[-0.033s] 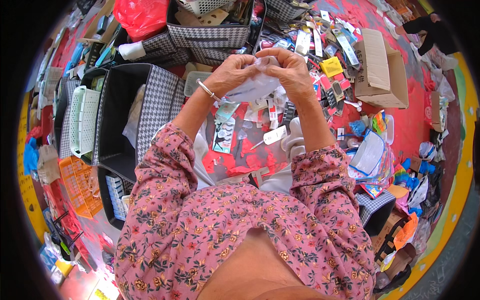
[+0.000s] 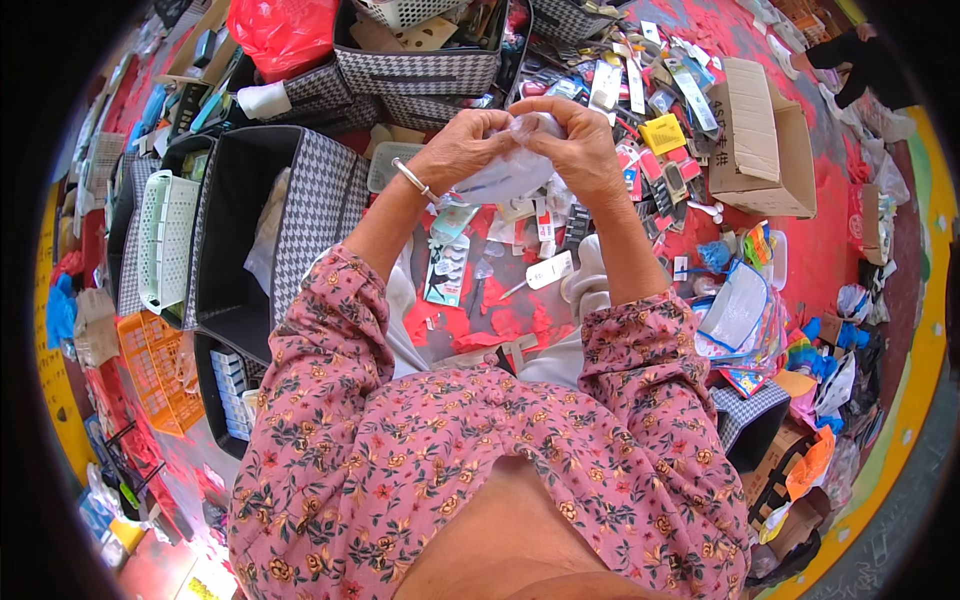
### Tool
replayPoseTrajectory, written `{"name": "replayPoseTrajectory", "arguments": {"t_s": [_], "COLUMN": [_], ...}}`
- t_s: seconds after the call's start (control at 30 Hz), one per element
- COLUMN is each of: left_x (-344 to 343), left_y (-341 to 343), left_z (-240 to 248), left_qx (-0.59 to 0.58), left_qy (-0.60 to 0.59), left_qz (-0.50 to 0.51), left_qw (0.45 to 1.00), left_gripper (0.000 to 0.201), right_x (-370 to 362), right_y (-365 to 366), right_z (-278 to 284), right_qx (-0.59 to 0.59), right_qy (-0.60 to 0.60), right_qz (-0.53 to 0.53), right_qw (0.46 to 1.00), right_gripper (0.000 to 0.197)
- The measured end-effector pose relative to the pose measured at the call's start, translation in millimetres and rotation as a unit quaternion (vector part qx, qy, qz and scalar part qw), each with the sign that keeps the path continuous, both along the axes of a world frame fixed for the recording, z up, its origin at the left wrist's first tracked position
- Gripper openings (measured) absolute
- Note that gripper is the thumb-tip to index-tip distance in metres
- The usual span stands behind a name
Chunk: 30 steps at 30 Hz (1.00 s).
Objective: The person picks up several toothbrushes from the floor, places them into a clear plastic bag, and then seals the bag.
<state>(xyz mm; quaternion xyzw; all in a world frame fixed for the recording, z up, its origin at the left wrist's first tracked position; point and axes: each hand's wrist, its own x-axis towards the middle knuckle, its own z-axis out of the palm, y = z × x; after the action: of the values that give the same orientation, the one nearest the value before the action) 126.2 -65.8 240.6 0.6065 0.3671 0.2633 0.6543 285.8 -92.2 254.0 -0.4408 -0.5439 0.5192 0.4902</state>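
A crumpled, see-through plastic bag (image 2: 508,178) hangs between my two hands, its top edge pinched by both. My left hand (image 2: 462,148), with a silver bangle at the wrist, has its fingers closed on the bag's left side. My right hand (image 2: 585,150) grips the right side, thumb and fingers pressed together. Something pale and bluish shows faintly through the plastic; what it is I cannot make out. Below the bag lie a flat blue-and-white package (image 2: 447,270) and a white tag (image 2: 549,270) on the red floor.
On the left stand an open houndstooth storage box (image 2: 255,235), a pale green basket (image 2: 168,240) and an orange basket (image 2: 160,375). A red plastic bag (image 2: 280,38) sits at the far left. Rightward are small packaged goods, a yellow packet (image 2: 661,133) and a cardboard box (image 2: 745,150).
The bag and my fingers have shifted very slightly. Both hands keep their grip on it.
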Motion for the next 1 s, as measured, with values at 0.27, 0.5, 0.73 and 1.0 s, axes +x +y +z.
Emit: {"name": "replayPoseTrajectory", "arguments": {"t_s": [0.27,0.5,0.73,1.0], "left_x": [-4.6,-16.2,-53.4,-43.9], "left_y": [2.0,10.6,33.7,24.3], "left_z": [7.9,5.1,-8.0,-11.5], "left_qx": [-0.05,-0.088,-0.037,-0.18], "left_qy": [0.015,-0.075,-0.02,-0.067], "left_qz": [-0.033,0.056,0.231,0.085], "left_qw": [0.998,0.992,0.972,0.978], "left_gripper": [0.021,0.022,0.017,0.017], "right_x": [7.7,21.9,43.1,39.2], "right_y": [2.9,5.8,10.0,9.3], "right_z": [-4.6,-1.8,-12.4,6.0], "right_qx": [-0.049,-0.09,-0.125,-0.107], "right_qy": [0.01,0.285,0.262,0.463], "right_qz": [-0.059,-0.018,-0.079,-0.023], "right_qw": [0.997,0.954,0.954,0.879], "right_gripper": [0.018,0.015,0.013,0.02]}}
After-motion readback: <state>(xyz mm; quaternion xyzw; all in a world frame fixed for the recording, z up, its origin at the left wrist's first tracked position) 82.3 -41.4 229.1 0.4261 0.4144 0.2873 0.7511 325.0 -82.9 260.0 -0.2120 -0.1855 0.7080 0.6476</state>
